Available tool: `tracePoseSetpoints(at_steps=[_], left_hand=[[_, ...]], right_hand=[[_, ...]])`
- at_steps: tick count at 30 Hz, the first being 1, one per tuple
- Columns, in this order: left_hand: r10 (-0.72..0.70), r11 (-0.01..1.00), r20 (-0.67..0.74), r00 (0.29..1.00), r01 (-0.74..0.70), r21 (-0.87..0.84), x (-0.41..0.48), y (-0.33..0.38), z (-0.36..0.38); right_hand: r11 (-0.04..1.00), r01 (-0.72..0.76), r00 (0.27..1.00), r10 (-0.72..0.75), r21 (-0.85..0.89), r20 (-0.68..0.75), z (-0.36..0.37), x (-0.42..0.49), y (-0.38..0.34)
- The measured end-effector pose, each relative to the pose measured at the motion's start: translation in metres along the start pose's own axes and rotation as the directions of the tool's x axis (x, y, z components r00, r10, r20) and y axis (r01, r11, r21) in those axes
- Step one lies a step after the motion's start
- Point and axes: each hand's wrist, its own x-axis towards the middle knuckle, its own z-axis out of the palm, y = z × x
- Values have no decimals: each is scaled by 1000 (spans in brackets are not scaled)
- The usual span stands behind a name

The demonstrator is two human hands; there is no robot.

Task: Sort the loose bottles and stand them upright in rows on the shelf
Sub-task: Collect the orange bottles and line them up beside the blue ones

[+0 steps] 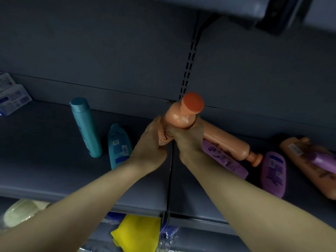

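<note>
Both hands hold an upright peach bottle (pixel 179 116) with an orange cap at the middle of the grey shelf (pixel 54 170). My left hand (pixel 151 144) grips its left side and my right hand (pixel 189 140) wraps its body from the right. Left of them a tall teal bottle (pixel 85 127) and a shorter blue bottle (pixel 119 145) stand upright. To the right another peach bottle (pixel 229 144) lies on its side over a purple bottle (pixel 223 159), and a small purple bottle (pixel 273 173) lies beside them.
At the far right a peach bottle (pixel 300 159) and a purple bottle (pixel 323 161) lie in a heap. White boxes (pixel 11 99) sit at the shelf's far left. On the lower shelf are a yellow pack (pixel 138 231) and a pale pack (pixel 21 210). Another shelf (pixel 200 6) hangs overhead.
</note>
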Motion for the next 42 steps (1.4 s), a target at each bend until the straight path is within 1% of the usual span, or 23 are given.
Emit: tracePoseSetpoints(at_steps=[3, 6, 8, 11, 17, 22, 30, 35, 39, 42], left_hand=[[-36, 994, -55, 998, 42, 103, 1, -2, 2], [-73, 978, -72, 995, 86, 191, 1, -4, 2], [-106, 966, -71, 992, 120, 228, 0, -6, 1], [-146, 955, -65, 987, 158, 251, -2, -6, 1], [-190, 943, -24, 982, 189, 274, -7, 0, 2], [-216, 954, 32, 976, 204, 220, -12, 12, 9], [-205, 977, 158, 966, 192, 91, -30, 27, 21], [-216, 976, 150, 965, 214, 25, -41, 36, 24], [-238, 971, 100, 966, 235, 47, -52, 39, 27], [-234, 971, 88, 968, 228, 72, -62, 40, 29]], right_hand=[[999, 4, 1000, -4, 35, 16, -9, -3, -1], [995, -45, 998, 41, 94, 45, -18, -7, -5], [992, -76, 996, 71, 102, 49, -23, -9, -7], [996, -74, 996, 71, 46, 50, -30, -12, -9], [995, 18, 996, -8, -99, 92, -48, -17, -18], [989, 47, 989, -26, -141, 144, -61, -26, -27], [990, 3, 978, 26, -138, 208, -75, -42, -38], [985, -17, 957, 66, -173, 282, -85, -55, -49], [982, -16, 944, 77, -188, 322, -92, -66, -52], [975, -4, 924, 89, -224, 371, -98, -74, -55]])
